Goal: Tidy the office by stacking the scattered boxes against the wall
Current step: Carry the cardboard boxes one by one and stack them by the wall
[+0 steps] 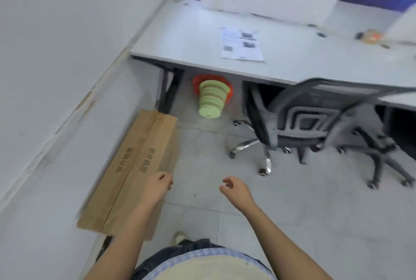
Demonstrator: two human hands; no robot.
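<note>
A long flat brown cardboard box [135, 167] lies on the tiled floor along the white wall [56, 65], with printed characters on its top flaps. My left hand [157, 186] hovers over the box's near right edge, fingers loosely curled, holding nothing. My right hand [235, 188] hangs over bare floor to the right of the box, fingers loosely curled and empty as well. Neither hand touches the box.
A white desk [191, 38] stands ahead with a paper sheet [242, 44] on it. Under it sit a green basket [211, 99] and an orange one [199, 80]. A grey office chair [299, 119] on casters stands right. My shoe [179, 237] shows near the box.
</note>
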